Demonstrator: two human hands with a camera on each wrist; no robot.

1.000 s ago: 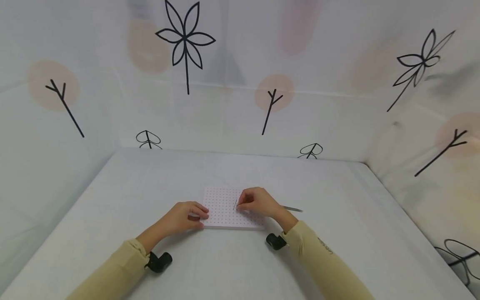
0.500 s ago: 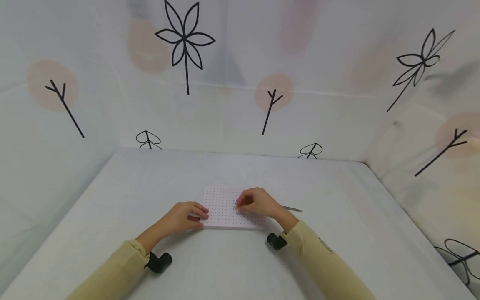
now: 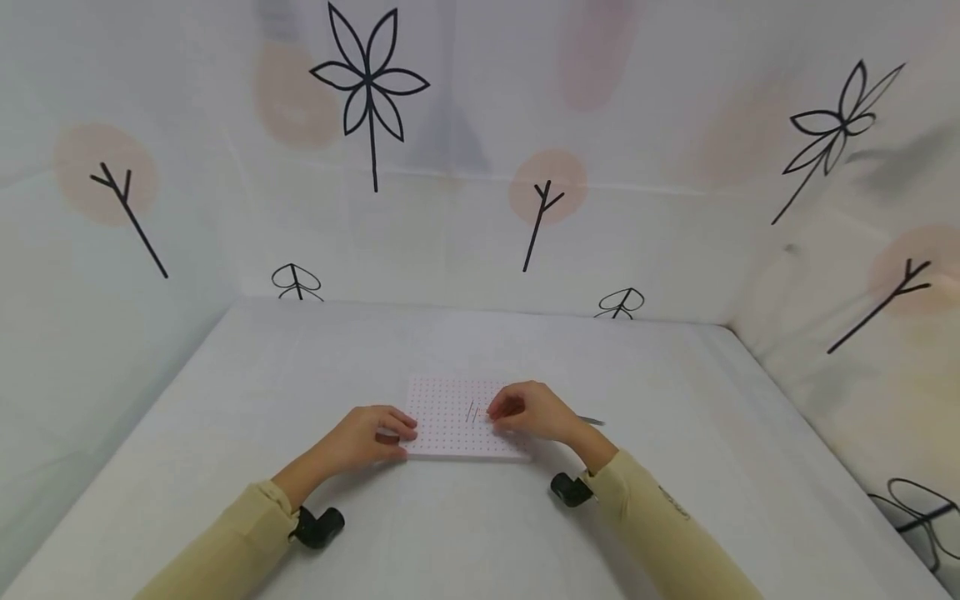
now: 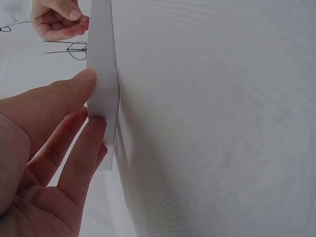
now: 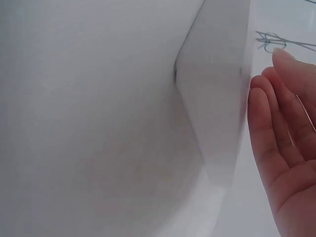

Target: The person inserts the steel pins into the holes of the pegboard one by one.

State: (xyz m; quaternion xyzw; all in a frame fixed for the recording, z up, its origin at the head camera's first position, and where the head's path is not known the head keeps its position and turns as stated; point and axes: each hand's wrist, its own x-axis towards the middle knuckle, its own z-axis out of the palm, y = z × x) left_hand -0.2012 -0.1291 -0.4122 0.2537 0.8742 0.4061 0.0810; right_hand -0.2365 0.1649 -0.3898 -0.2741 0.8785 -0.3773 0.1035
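A white perforated board lies flat on the table. Two thin upright pins stand side by side near its middle. At the board's left front corner, my left hand grips the edge; the left wrist view shows its thumb and fingertips on the board's side. My right hand hovers over the board's right part, just right of the pins and apart from them. Its fingers are loosely bent, and in the right wrist view the thumb is apart from the fingers, with nothing visible between them.
A thin grey metal tool lies on the table right of the board, partly hidden behind the right hand. White cloth covers the table. Patterned fabric walls enclose it at the back and sides.
My right hand has let go of a pin, which now stands beside the other one, and has drawn back to the right. The left hand has stayed on the board's corner.
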